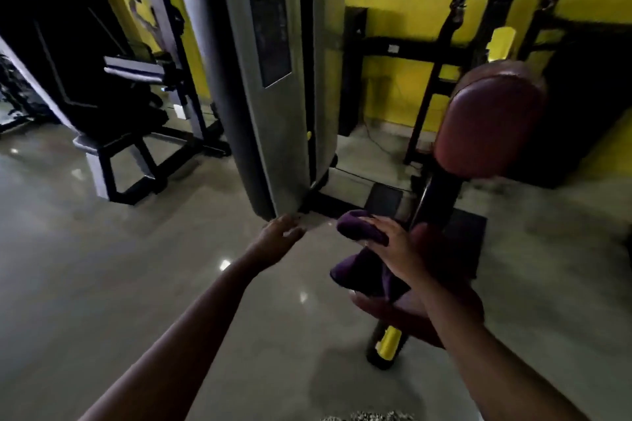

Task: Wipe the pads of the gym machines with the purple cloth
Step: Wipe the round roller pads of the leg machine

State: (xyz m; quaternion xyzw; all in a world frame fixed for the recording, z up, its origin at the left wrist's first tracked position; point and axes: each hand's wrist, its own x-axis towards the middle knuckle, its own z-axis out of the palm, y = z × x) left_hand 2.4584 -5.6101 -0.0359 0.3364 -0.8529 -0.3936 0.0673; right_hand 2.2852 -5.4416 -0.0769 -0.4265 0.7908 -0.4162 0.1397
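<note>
My right hand (398, 248) grips the purple cloth (364, 272), bunched and hanging down over the front of a dark red seat pad (444, 287) of a gym machine. Behind it rises the machine's upright dark red back pad (492, 120). My left hand (278, 232) is stretched out in the air to the left of the cloth, fingers apart and holding nothing, near the bottom corner of a tall grey machine column (273, 79).
A black post with a yellow knob (388, 342) supports the seat. Left of the column stands another bench machine with a black frame (126, 147). Yellow walls and black frames lie behind. The pale polished floor (136, 267) stretches in front and to the left.
</note>
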